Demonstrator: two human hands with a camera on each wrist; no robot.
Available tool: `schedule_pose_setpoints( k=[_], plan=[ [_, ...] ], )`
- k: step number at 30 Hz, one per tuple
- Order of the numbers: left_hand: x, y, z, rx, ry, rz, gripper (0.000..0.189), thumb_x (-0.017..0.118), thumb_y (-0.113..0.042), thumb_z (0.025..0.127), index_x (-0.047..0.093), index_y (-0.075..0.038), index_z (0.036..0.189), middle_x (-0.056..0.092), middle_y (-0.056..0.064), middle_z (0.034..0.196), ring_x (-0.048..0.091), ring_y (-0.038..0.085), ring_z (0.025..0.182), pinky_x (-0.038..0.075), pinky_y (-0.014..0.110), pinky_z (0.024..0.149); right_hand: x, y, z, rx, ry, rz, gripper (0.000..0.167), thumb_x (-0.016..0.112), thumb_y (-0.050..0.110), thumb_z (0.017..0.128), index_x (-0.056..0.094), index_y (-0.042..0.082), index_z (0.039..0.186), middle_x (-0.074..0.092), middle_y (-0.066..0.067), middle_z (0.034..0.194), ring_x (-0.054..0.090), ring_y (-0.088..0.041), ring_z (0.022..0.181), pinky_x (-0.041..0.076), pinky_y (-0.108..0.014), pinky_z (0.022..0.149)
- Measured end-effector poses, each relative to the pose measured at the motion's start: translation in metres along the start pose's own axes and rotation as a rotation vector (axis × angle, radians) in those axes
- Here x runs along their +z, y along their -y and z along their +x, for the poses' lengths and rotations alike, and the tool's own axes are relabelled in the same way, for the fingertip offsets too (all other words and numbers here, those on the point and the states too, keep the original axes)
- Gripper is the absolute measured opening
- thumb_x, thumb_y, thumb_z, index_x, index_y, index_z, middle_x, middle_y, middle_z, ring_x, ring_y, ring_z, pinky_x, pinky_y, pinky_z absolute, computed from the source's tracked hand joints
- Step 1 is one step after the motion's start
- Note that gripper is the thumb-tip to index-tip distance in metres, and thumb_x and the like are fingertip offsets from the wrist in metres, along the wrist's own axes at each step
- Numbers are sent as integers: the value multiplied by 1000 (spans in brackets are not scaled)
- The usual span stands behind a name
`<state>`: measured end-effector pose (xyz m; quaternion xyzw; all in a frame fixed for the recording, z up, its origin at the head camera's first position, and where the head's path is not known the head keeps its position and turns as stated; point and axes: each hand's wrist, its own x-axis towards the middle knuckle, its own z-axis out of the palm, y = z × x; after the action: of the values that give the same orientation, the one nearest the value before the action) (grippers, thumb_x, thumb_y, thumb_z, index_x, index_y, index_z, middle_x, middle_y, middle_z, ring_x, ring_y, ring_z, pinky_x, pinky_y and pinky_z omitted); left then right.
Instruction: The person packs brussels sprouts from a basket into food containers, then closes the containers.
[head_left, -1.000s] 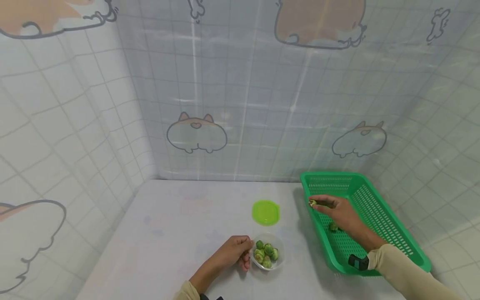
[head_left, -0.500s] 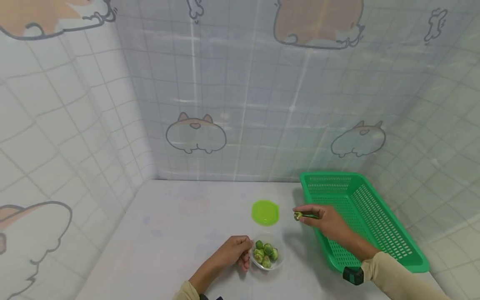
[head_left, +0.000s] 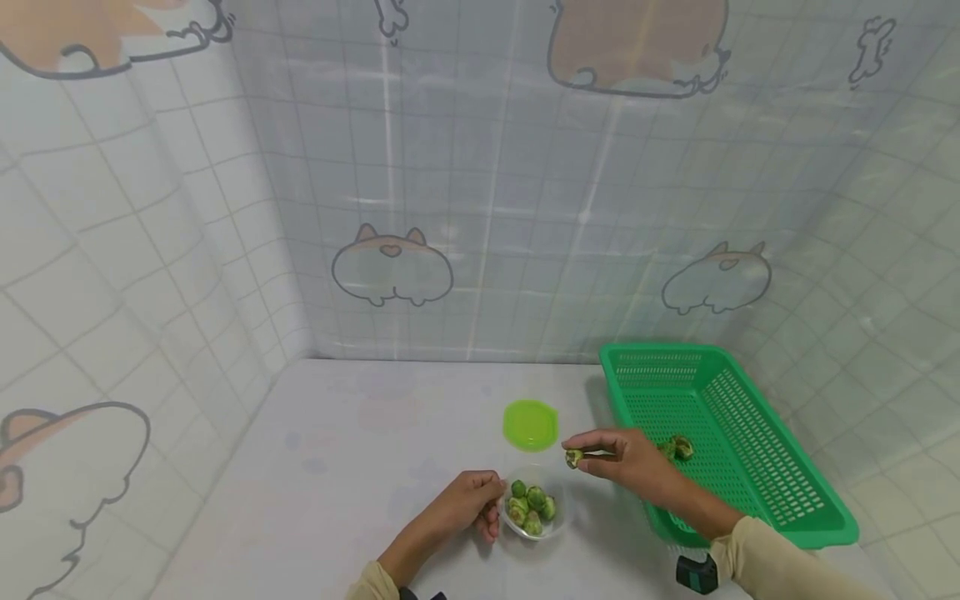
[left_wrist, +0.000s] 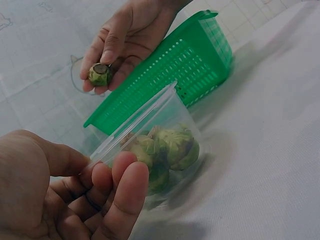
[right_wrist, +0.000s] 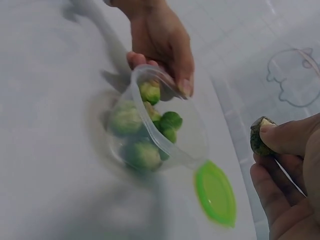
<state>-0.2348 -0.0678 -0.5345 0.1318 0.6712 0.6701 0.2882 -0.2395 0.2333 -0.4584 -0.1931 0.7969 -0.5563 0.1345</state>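
A clear plastic container (head_left: 557,521) with several Brussels sprouts (head_left: 534,500) in it stands on the white table. My left hand (head_left: 468,504) pinches its left rim between thumb and fingers; the left wrist view shows the curled fingers (left_wrist: 125,192) against its wall. Above and right of the container, my right hand (head_left: 626,462) pinches a single Brussels sprout (head_left: 573,457) between thumb and fingertips. Its brown cut base faces the left wrist camera. In the right wrist view this sprout (right_wrist: 261,136) sits at the thumb tip, away from the container.
Behind the container lies a bright green lid (head_left: 531,426) flat on the table. At the right stands a green slotted basket (head_left: 780,442) holding Brussels sprouts (head_left: 682,447), partly hidden by my right arm. Patterned sheets hang at the back and both sides.
My right hand has carried the Brussels sprout out over the basket's left rim, leftward and nearer to the container. My left hand has stayed at the container's rim.
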Motion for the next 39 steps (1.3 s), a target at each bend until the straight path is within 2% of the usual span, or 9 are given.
schedule_pose_setpoints(
  k=[4, 9, 12, 17, 24, 30, 35, 39],
  plan=[
    [0, -1, 1, 0, 0, 8, 38, 51, -23, 107, 53, 6, 83, 55, 3, 64, 63, 14, 53, 59, 30, 52, 8, -1, 0, -18, 45, 7, 32, 71, 10, 94, 68, 0, 125, 67, -19, 126, 68, -23, 112, 59, -32, 89],
    [1, -2, 1, 2, -10, 20, 42, 52, -22, 106, 51, 15, 88, 55, 3, 64, 63, 14, 53, 59, 31, 52, 20, -3, 0, -40, 88, -3, 31, 72, 8, 93, 69, 0, 123, 66, -22, 125, 69, -26, 109, 59, -29, 86],
    [1, -2, 1, 3, -9, 20, 43, 52, -23, 106, 51, 17, 89, 55, 3, 64, 63, 14, 53, 59, 31, 52, 27, -4, -1, -75, 102, -81, 29, 74, 10, 92, 71, 5, 121, 70, -16, 122, 71, -22, 104, 60, -28, 82],
    [1, -2, 2, 1, -9, 18, 42, 52, -23, 106, 52, 13, 85, 55, 3, 63, 63, 14, 52, 59, 32, 52, 35, -4, -2, -115, 126, -218, 27, 76, 14, 90, 74, 12, 117, 73, -2, 116, 68, -12, 103, 59, -28, 77],
    [1, -2, 1, 4, -8, 9, 45, 52, -22, 106, 48, 20, 90, 55, 3, 63, 63, 14, 52, 59, 32, 51, 44, -6, -3, -127, 163, -257, 27, 78, 11, 88, 74, 12, 115, 74, -3, 114, 68, -11, 102, 58, -26, 74],
    [1, -1, 2, 5, -6, 11, 43, 52, -22, 106, 49, 17, 87, 55, 3, 63, 62, 14, 52, 59, 31, 51, 48, -8, -3, -101, 190, -313, 27, 78, 11, 88, 75, 16, 115, 74, 3, 114, 66, -7, 104, 57, -25, 75],
    [1, -1, 1, 3, -11, 9, 40, 52, -22, 106, 52, 10, 82, 56, 3, 63, 62, 14, 52, 59, 32, 51, 49, -7, -3, -93, 192, -348, 24, 77, 10, 88, 76, 16, 112, 74, 5, 111, 66, -6, 103, 57, -24, 73],
    [1, 0, 1, 3, -7, -3, 40, 52, -22, 106, 51, 11, 84, 56, 4, 63, 62, 15, 52, 59, 32, 51, 49, -9, -4, -104, 189, -360, 24, 77, 7, 88, 76, 16, 111, 74, 4, 110, 66, -7, 102, 56, -23, 72]
  ],
)
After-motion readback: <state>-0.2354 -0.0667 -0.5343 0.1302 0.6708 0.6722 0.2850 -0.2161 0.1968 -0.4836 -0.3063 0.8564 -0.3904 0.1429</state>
